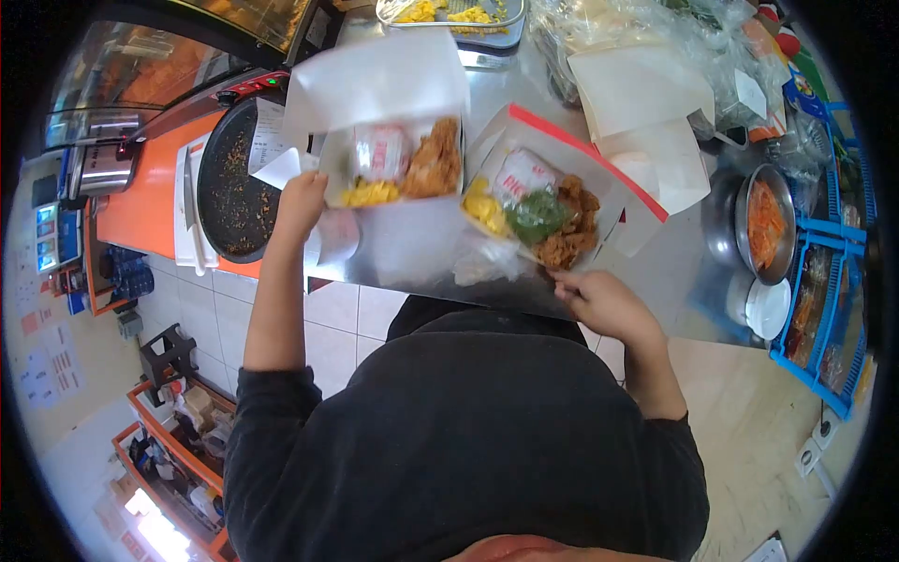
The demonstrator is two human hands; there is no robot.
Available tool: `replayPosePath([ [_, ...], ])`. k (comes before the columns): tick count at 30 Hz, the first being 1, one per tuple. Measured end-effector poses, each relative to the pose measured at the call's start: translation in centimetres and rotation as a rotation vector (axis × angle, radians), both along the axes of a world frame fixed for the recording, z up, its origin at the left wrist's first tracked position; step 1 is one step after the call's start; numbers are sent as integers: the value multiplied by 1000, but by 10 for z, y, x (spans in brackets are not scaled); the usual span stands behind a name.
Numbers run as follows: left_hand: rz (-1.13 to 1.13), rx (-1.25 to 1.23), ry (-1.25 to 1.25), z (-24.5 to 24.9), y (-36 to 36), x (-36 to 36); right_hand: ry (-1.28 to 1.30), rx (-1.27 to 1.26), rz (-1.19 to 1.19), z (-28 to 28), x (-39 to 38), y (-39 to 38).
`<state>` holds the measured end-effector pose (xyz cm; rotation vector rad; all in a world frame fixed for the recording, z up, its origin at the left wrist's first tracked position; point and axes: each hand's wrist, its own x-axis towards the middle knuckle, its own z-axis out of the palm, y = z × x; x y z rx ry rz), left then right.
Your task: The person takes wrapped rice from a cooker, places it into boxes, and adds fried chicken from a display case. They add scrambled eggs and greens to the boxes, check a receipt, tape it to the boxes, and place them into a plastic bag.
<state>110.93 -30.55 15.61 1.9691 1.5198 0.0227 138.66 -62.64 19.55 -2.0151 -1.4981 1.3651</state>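
Observation:
Two open paper meal boxes are side by side at the steel counter's near edge. Inside the left meal box (pixel 375 80) are a wrapped packet (pixel 380 152), yellow scrambled egg (pixel 371 193) and a piece of fried chicken (pixel 434 161). My left hand (pixel 302 204) is closed on this box's left side flap. The right meal box (pixel 599 155), with a red edge, sits at a slant. It contains another wrapped packet (pixel 521 174), egg (pixel 483 208), something green in clear plastic (pixel 536 217) and fried chicken (pixel 569 234). My right hand (pixel 604 304) pinches its near corner.
A round dark pan (pixel 234 211) with crumbs and a paper slip stands left. A glass tray of egg (pixel 454 17) is at the back. Rightward are another open box (pixel 655 140), plastic bags (pixel 646 47), a metal bowl of orange shreds (pixel 766 229) and a blue rack (pixel 824 309).

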Motion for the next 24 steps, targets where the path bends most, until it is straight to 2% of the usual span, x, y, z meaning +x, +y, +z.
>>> replayPosePath([
  [2,-8,-35,-65,-1,10,14,-125,30,-27,2,-7,8],
  [6,12,-3,-157,13,10,9,-83,128,-99,31,-39,39],
  [7,-37,133,-56,25,7,4,-41,204,-133,31,-49,48],
  [9,-80,309,-71,59,-4,-6,-273,149,76,4,-63,62],
  [10,-128,380,-142,79,-6,-11,-293,125,171,-3,-69,67],
  [11,-148,483,-308,93,-5,-21,-313,95,261,-9,-72,71],
  [12,-23,388,-518,126,-23,-17,-333,63,350,-9,-71,74],
  [13,-14,458,-854,122,-18,-33,-317,133,324,8,-65,76],
  [14,-1,518,-1132,142,-36,-28,-296,202,310,37,-59,77],
  [16,32,519,-1344,144,-54,-32,-262,248,313,59,-58,79],
  [18,268,363,-1094,110,-62,-32,-229,213,318,62,-68,86],
  [21,169,309,-605,9,-75,-37,-185,96,406,-13,-80,92],
  [22,250,82,-700,-21,-88,-36,-181,120,375,-22,-82,94],
  [24,277,-7,-394,-30,-114,-28,-167,154,316,-15,-86,96],
])
